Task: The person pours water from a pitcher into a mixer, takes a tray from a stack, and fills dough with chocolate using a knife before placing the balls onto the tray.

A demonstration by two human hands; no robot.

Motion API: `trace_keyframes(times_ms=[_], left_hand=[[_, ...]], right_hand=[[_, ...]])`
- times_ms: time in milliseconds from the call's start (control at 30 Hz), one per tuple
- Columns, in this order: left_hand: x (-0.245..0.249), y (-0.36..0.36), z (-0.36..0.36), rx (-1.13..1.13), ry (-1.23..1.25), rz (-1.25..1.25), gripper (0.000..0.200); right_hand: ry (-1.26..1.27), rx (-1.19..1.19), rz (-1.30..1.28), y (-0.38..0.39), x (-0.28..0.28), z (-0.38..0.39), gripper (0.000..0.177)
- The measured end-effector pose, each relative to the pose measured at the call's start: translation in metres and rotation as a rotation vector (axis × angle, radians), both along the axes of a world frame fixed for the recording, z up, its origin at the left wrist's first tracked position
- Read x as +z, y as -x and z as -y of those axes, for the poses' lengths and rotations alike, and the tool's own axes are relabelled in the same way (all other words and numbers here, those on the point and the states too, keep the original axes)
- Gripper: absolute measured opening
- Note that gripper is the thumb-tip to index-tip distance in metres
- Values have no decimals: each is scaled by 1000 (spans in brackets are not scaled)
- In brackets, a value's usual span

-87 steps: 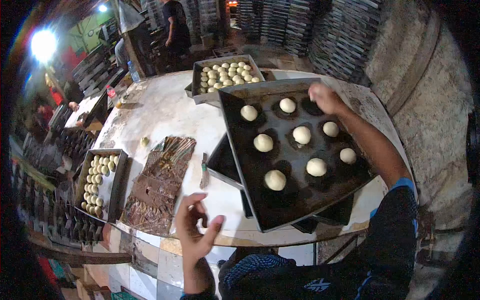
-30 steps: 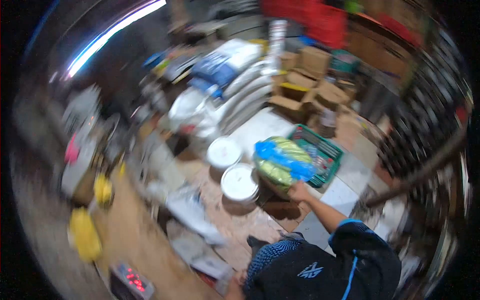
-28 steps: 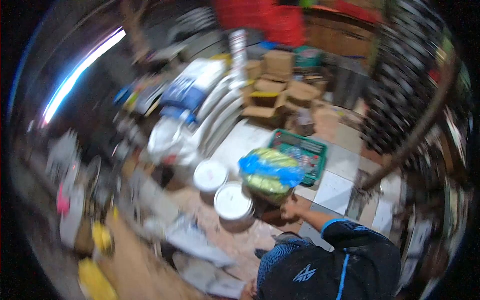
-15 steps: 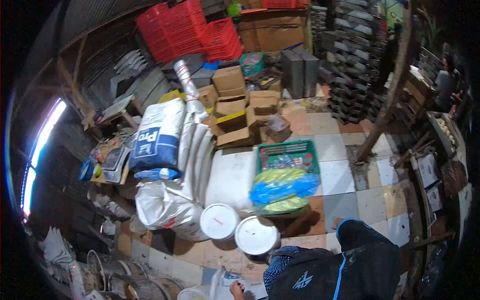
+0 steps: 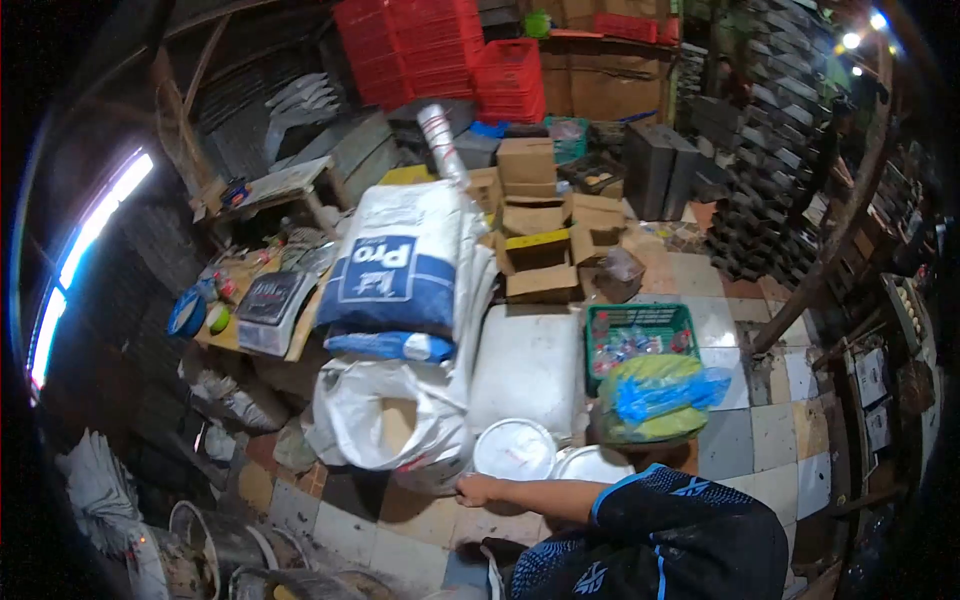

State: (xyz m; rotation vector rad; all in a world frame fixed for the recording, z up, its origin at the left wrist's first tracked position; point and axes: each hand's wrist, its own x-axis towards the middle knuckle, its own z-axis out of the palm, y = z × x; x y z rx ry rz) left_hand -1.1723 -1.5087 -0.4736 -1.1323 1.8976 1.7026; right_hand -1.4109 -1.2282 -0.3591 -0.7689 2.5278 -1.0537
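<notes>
Head view: the fingers of the right hand [image 5: 480,489] look curled in, though at this size I cannot tell whether they grip anything. The left hand is outside the view, so its fingers cannot be told. Taking the right hand as the clock's centre, its forearm [image 5: 550,497] runs out towards 3 o'clock to a dark sleeve [image 5: 640,496] edged in blue.

Just beside the hand at about 1 o'clock sits a white-lidded bucket [image 5: 514,449]; a second bucket [image 5: 593,464], partly covered by the arm, lies between 2 and 3. Close by at 10 to 11 o'clock stands an open-topped white sack [image 5: 345,415], something tan showing in its mouth; whether the hand touches its base is unclear.

Farther off at 1 o'clock is a plump white sack [image 5: 527,365]. At 2 lies a green bundle [image 5: 660,425] wrapped partly in blue plastic, overlapping the near edge of a green crate [image 5: 650,316] with clear bottles in it. A blue-and-white sack [image 5: 390,262] printed "Pro" lies on the pile at 11, with opened cardboard boxes [image 5: 540,285] between 12 and 1. Beyond, near 12, rise stacked red crates [image 5: 425,50].
</notes>
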Motion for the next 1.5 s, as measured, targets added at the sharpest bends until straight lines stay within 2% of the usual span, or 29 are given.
trace_keyframes(times_ms=[67, 200, 267, 300, 333, 367, 400, 433, 467, 500, 600, 667, 700, 733, 767, 800, 833, 867, 900, 933, 967, 1000, 1100, 1200, 1267, 1367, 1400, 1467, 1500], left_hand=[[1, 9, 48, 6, 4, -28, 28], [-5, -11, 101, -29, 39, -93, 29], [-19, -7, 114, -124, 108, -200, 30], [-22, 5, 122, -185, 145, -260, 31], [-27, 18, 131, -195, 166, -288, 31], [-24, 37, 148, -202, 1, -142, 38], [16, 53, 146, -4, 158, -191, 42], [16, 67, 157, 55, 111, -174, 43], [13, 77, 166, 101, 62, -160, 45], [10, 84, 174, 171, 54, -152, 45], [3, 99, 210, 115, 123, -66, 49], [-10, 98, 226, 89, 217, -94, 52], [12, 96, 236, 96, 223, -42, 52], [-28, 87, 237, 157, 171, -14, 51], [16, 87, 245, 30, 226, 137, 49], [32, 85, 244, 118, 186, 189, 47], [38, 82, 234, 202, 146, 236, 45], [47, 79, 222, 328, 306, 148, 39], [-61, 38, 199, -127, 787, -73, 35], [-18, 50, 198, 102, 506, 109, 33], [29, 63, 196, 357, 277, 304, 32], [35, 66, 182, 477, 294, 311, 33], [3, 74, 136, 617, 210, 356, 34], [-39, 97, 106, 794, 119, 387, 36], [-63, 118, 104, 904, 54, 421, 37], [-61, 153, 140, 914, -17, 507, 39], [-66, 166, 156, 766, -15, 600, 40], [-57, 179, 158, 1409, 135, 205, 35], [-87, 189, 170, 1324, 520, 182, 34]], right_hand=[[110, 59, -41, 6, 16, 69, 40], [-131, 422, 191, -12, 33, 149, 43], [-254, 907, 182, -4, -22, 174, 39], [-413, 835, 342, -4, 12, 185, 41], [-463, 904, 346, 9, -28, 198, 47], [-586, 981, 389, 24, 38, 224, 52], [-754, 894, 402, 41, -13, 235, 54], [-383, 866, 355, 56, 8, 249, 49], [-348, 829, 354, 82, -11, 261, 47], [-290, 799, 362, 98, 39, 292, 43], [-136, 728, 302, 176, -19, 344, 40], [212, 639, 514, 219, -10, 395, 34], [96, 742, 430, 252, -16, 425, 39], [-8, 840, 339, 285, -26, 458, 44], [301, 754, 503, 307, -35, 480, 50], [314, 785, 544, 333, -30, 518, 49], [243, 905, 317, 371, -46, 559, 32], [224, 672, 466, 374, -14, 599, 29], [184, 700, -7, 398, -38, 647, 24], [174, 641, 183, 367, 53, 691, 23], [268, 641, -44, 343, 97, 729, 22], [453, 737, -136, 344, 67, 783, 23], [457, 1009, 228, 230, 168, 880, 11], [672, 1280, -199, 113, 256, 944, 16], [837, 1428, -29, 45, 316, 964, 11], [1059, 1617, -124, -46, 363, 1002, 13], [1043, 1697, -176, -71, 371, 1016, 13], [1167, 1867, -349, -120, 375, 1053, 25], [1175, 1895, -347, -148, 377, 1073, 25]])
